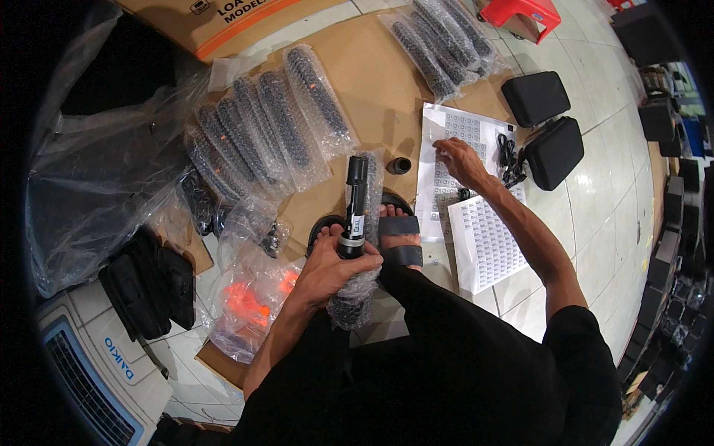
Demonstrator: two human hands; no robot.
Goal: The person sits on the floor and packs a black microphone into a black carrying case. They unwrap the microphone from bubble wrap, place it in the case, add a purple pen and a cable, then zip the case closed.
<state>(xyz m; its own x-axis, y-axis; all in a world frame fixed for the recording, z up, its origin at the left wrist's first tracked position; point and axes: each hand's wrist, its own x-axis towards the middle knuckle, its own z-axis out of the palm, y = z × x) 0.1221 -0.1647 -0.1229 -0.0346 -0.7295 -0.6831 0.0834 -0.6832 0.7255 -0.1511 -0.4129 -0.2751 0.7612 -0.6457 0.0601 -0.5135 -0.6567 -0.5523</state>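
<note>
My left hand [338,266] is closed around the lower part of a black cylindrical tube [357,197] with a small white label and a silver ring. The tube stands nearly upright between my feet. Against it and below that hand lies a bubble-wrapped item [353,301]. Over a white sheet of printed stickers [465,128], my right hand [462,161] has its fingertips pinched together near the left part. Whatever they hold is too small to make out. A second printed sheet [487,249] lies closer to me, under my right forearm. A short black round cap-like piece [400,166] rests left of the sheets.
Bubble-wrapped dark tubes [282,119] lie on brown cardboard [364,74], with more [439,44] at the back. Two black cases [554,152] and coiled black cables [509,160] sit at right. A plastic bag with orange pieces [249,305] and a grey air cooler [104,372] are at left.
</note>
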